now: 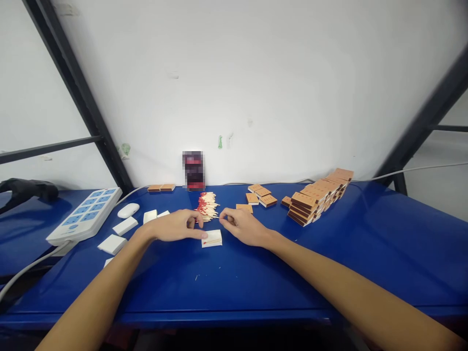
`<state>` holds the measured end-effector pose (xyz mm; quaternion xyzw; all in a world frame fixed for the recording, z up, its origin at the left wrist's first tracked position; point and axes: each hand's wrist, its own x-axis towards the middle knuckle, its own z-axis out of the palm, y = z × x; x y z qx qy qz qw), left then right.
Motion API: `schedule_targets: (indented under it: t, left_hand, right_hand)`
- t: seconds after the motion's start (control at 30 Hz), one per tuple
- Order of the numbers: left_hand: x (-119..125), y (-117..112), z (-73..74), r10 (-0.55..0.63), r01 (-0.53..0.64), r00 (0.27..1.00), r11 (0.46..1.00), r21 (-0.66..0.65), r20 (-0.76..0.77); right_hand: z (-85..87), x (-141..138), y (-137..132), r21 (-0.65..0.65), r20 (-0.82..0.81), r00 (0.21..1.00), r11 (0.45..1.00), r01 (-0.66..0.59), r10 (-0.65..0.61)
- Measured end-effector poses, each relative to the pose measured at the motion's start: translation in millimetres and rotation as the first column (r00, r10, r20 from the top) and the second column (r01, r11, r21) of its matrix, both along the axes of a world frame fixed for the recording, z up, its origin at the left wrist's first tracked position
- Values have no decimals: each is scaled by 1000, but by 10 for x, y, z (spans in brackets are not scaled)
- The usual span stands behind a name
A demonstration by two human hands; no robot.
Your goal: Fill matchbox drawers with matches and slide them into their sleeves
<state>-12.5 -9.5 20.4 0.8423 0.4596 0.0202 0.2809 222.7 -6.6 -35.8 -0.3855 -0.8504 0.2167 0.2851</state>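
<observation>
A small white matchbox tray (215,239) lies on the blue table, with a red-headed match in it. My left hand (179,225) reaches in from the left; its thumb touches the tray's left end while the other fingers curl loosely, apart from the thumb. Behind the tray is a pile of loose matches (208,207), mostly with red heads to the left. At the pile's right edge, my right hand (241,226) pinches thumb and forefinger together at the end of a match. Little of that match shows between the fingertips.
White trays (125,225) lie to the left, near a white oval case (128,210) and a power strip (87,214). Brown matchboxes (267,200) sit right of the pile, and stacked ones (310,197) lean farther right. A dark blurred box (194,170) stands by the wall.
</observation>
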Motion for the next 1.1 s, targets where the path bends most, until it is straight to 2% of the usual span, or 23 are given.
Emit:
schedule_targets:
  t: [0.07,0.13,0.23,0.43,0.63,0.7,0.77,0.83,1.0,1.1]
  left_hand:
    - [-22,38,-22,27,-31,999,990,141,36]
    - [-31,80,-59,44,-47,999,954,295,19]
    - [-20,117,-117,40,-11,997,913,409,-63]
    - [39,97,-175,33,28,991,902,431,-133]
    - [45,97,-193,36,35,988,891,452,-148]
    - [42,96,-194,40,30,988,894,448,-147]
    - [39,95,-193,36,33,988,899,436,-149]
    - [37,95,-194,39,30,988,907,421,-152]
    - [45,88,-177,31,16,991,936,352,-127]
    - [67,48,-127,-5,51,990,945,322,-143]
  right_hand:
    - [15,-4,-33,7,11,1000,1000,-8,8]
    - [39,-7,-71,-4,22,999,1000,-28,28]
    - [100,-5,-124,-23,92,991,995,-100,102]
    - [200,24,-182,38,284,948,986,-161,143]
    - [119,59,-263,67,303,949,991,-115,89]
    - [104,83,-306,101,322,947,994,-37,3]
    - [105,110,-333,153,370,921,986,68,-121]
    - [109,132,-334,174,405,894,976,132,-193]
    - [80,136,-291,86,355,915,981,173,-192]
    - [74,129,-303,28,336,934,993,116,-119]
